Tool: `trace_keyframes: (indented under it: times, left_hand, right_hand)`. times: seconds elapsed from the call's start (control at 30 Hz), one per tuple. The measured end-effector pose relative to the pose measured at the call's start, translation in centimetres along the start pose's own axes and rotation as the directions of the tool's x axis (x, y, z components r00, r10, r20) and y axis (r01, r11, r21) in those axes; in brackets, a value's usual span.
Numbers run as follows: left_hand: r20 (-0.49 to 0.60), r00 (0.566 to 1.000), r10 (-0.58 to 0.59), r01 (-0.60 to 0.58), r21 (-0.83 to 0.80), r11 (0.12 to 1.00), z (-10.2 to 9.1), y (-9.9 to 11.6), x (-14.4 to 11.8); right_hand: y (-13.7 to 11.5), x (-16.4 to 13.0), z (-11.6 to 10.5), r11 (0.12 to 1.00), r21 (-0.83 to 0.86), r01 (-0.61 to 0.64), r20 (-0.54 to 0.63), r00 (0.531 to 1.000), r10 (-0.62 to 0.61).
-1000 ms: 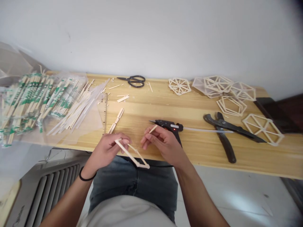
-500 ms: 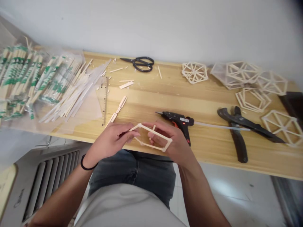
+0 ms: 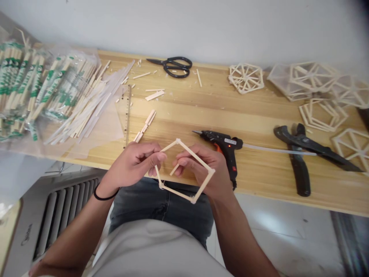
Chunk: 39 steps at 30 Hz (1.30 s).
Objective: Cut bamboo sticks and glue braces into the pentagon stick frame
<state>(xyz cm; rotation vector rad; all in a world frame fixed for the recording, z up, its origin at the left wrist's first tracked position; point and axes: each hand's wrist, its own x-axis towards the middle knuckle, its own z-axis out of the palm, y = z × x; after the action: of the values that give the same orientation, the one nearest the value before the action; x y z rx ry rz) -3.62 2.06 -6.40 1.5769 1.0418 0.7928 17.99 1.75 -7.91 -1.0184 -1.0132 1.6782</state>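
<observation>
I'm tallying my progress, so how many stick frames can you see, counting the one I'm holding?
6, perhaps more hidden in stacks: pentagon frame held in both hands; spoked hexagon mid-back; stacked frames back right; another beside them, cropped; pentagon pair below; hexagon at right edge.

Stick frame (image 3: 184, 171): pale bare wood, matt, with small whitish beads at the joints. Short stick (image 3: 174, 169): same pale matt wood. Table (image 3: 201, 111): light wood-grain top, smooth, faint sheen. Glue gun (image 3: 223, 144): black plastic, matt, with an orange trigger. Scissors (image 3: 173, 66): black plastic handles, dark blades. Cutters (image 3: 302, 154): dark, dull-finished handles and blades. Chopstick packs (image 3: 31, 88): pale wood in clear glossy plastic sleeves, printed green. Ruler (image 3: 128, 115): clear plastic. Finished frames (image 3: 246, 78): matt pale wood.
</observation>
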Motion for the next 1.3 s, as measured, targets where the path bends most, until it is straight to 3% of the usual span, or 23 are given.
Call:
trace_keyframes:
  times: [0.3,0.5,0.77,1.3]
  left_hand:
    - [-0.056,0.998,-0.003,0.004,0.015,1.000,0.29,-0.05,-0.14]
    - [-0.078,0.997,-0.002,0.005,0.045,0.999,0.29,0.04,-0.08]
    - [-0.072,0.997,-0.004,0.008,0.046,0.999,0.25,0.05,0.02]
    - [-0.068,0.998,0.010,-0.005,0.069,0.998,0.30,0.08,0.01]
  right_hand:
    - [0.52,-0.70,0.68,1.000,-0.011,0.007,0.045,0.999,-0.007]
    - [0.79,-0.78,0.68,1.000,0.003,0.025,0.015,1.000,-0.025]
    - [0.57,-0.70,0.82,0.998,-0.041,0.051,-0.009,0.999,-0.051]
    - [0.58,-0.52,0.70,0.998,-0.037,0.041,0.065,0.997,-0.038]
